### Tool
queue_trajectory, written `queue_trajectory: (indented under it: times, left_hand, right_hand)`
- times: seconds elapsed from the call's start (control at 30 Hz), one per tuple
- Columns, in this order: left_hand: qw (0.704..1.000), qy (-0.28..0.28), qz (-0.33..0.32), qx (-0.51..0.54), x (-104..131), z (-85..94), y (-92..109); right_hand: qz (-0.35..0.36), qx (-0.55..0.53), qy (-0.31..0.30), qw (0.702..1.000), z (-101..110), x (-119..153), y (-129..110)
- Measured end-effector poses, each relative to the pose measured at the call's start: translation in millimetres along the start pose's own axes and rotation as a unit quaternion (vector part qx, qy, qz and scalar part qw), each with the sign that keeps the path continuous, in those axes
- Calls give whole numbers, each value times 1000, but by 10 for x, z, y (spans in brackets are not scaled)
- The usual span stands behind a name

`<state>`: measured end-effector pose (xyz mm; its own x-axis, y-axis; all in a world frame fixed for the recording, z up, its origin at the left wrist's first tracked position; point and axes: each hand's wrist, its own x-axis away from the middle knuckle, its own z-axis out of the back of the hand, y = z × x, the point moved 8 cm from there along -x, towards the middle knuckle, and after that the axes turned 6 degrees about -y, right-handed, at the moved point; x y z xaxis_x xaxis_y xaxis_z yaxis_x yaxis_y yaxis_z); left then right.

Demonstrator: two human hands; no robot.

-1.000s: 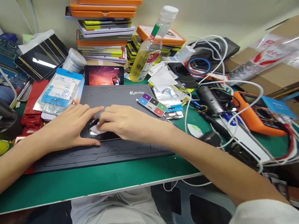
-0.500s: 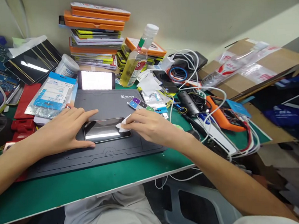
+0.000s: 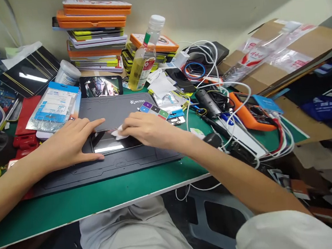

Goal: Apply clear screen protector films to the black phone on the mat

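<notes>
A dark, glossy smartphone (image 3: 109,148) lies face up on the black work mat (image 3: 134,164), with a bright reflection along its screen. My left hand (image 3: 69,143) rests at its left end, fingers outstretched. Its thumb runs by the phone's near edge and its index finger points over the mat beyond the far edge. Pinched in the fingers of my right hand (image 3: 147,129) is a small white wipe (image 3: 118,134), pressed against the screen. That hand covers the phone's upper right part.
Behind the mat, a second phone (image 3: 101,86) shows a lit picture. Beyond stand a bottle of yellow liquid (image 3: 141,70) and stacked orange and yellow cases (image 3: 94,21). Packets (image 3: 54,106) lie left. Cables, an orange multimeter (image 3: 251,110) and a cardboard box (image 3: 290,50) crowd the right.
My right hand has slid left along the screen with the wipe. The propped phone's display went from white to a coloured picture. My left hand stays by the phone; the view shifted slightly.
</notes>
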<state>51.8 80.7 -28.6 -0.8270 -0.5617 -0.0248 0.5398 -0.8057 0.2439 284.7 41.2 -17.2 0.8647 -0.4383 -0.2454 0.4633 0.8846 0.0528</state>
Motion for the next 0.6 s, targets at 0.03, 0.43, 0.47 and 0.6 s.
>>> queue_trajectory:
  times: [0.03,0.43,0.47,0.6]
  left_hand:
    - [1000,-2,2,-1,-3,-7,9]
    - [1000,-5,6,4,-7,15,-40]
    - [1000,-9,9,1,-7,16,-50]
    - [1000,-5,7,1,-6,0,-57]
  right_hand:
    - [-2,3,8,1000,51,155,43]
    - [18,7,-34,999,-154,-506,-49]
    - [27,3,-34,999,-169,-586,-64]
    - [7,-19,-15,1000,-104,-365,42]
